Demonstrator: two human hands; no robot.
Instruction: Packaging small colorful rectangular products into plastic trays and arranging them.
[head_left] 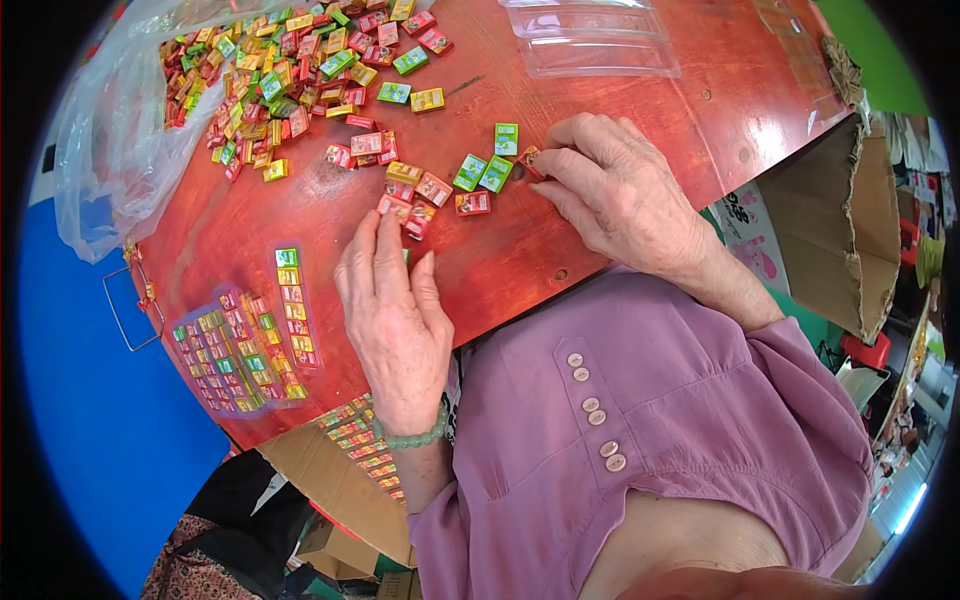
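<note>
Box heap (285,85) far left on table (520,265); left carton (345,490) apparently below.

I see red worktop (530,245), three green boxes (497,174) on it. Right grip (625,195), just right of green boxes, pinches small red box (527,158). Left grip (395,320), left of green boxes, touches pale-red box (396,207). Mixed-colour pile (295,85) farther off, left of green boxes; clear plastic tray (600,52) beyond them.
</note>
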